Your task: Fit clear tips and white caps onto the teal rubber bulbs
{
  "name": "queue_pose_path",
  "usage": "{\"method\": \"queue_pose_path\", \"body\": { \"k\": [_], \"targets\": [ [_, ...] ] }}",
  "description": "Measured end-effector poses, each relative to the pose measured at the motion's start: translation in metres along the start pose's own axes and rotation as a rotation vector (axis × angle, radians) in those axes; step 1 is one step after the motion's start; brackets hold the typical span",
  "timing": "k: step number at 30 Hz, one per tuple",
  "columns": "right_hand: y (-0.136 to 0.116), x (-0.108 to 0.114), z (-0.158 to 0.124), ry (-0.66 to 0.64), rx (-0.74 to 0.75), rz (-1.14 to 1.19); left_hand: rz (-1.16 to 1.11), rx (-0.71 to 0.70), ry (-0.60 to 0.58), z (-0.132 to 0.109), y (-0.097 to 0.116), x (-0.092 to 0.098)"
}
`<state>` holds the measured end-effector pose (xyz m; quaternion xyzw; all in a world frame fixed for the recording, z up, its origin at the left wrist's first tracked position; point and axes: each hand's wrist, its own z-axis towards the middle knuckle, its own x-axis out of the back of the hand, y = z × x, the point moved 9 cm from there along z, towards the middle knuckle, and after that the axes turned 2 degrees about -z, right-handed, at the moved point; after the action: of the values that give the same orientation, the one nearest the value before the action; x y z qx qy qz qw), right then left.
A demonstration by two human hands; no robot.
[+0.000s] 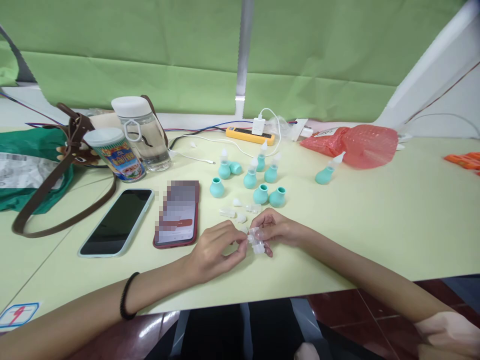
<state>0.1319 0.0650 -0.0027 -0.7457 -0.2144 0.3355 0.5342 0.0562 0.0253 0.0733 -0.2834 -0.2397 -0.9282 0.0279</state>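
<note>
My right hand (276, 228) pinches a small clear plastic nozzle part (258, 245) between thumb and fingers, just above the table. From the other side, the closed fingertips of my left hand (215, 250) meet the end of this part; exactly what they grip is too small to make out. Just beyond lie loose pieces: a clear tube (227, 213), a white tip (237, 202) and a small whitish cap (241, 218). Behind them stand several teal rubber bulbs; one open-necked bulb (216, 188) has no tip, while another bulb (250, 179) carries a clear nozzle.
To the left are a dark phone (118, 222), a lit phone (178, 220), a paper cup (118, 155), a water bottle (150, 145) and a brown strap (71, 227). A yellow power strip (240, 135) and red plastic bag (369, 145) sit at the back. One tipped bulb (324, 175) leans right.
</note>
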Motion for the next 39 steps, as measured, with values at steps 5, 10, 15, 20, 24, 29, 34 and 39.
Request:
{"method": "queue_pose_path", "body": {
  "k": [5,10,15,20,24,29,34,39],
  "targets": [
    [-0.008,0.003,-0.001,0.012,0.053,-0.079,-0.251,0.490,-0.008,-0.007,-0.034,-0.007],
    [-0.007,0.007,-0.004,-0.032,0.043,-0.153,-0.326,0.726,0.030,-0.015,-0.060,-0.005],
    [-0.042,0.025,-0.018,0.253,0.361,-0.268,0.009,0.442,-0.085,-0.003,-0.054,-0.005],
    [-0.099,0.033,-0.091,1.036,1.022,-0.784,0.251,0.332,-0.250,-0.003,-0.050,-0.017],
    [-0.101,0.017,-0.088,1.051,1.048,-1.120,0.305,0.342,-0.273,-0.003,-0.053,-0.018],
    [-0.073,-0.011,-0.048,0.672,0.924,-1.580,0.298,0.348,-0.261,-0.004,-0.056,-0.017],
    [-0.054,-0.009,-0.028,0.527,0.698,-1.823,0.306,0.334,-0.233,-0.005,-0.057,-0.016],
    [-0.050,-0.003,-0.023,0.472,0.520,-1.897,0.325,0.323,-0.231,-0.005,-0.055,-0.016]
  ]
}}
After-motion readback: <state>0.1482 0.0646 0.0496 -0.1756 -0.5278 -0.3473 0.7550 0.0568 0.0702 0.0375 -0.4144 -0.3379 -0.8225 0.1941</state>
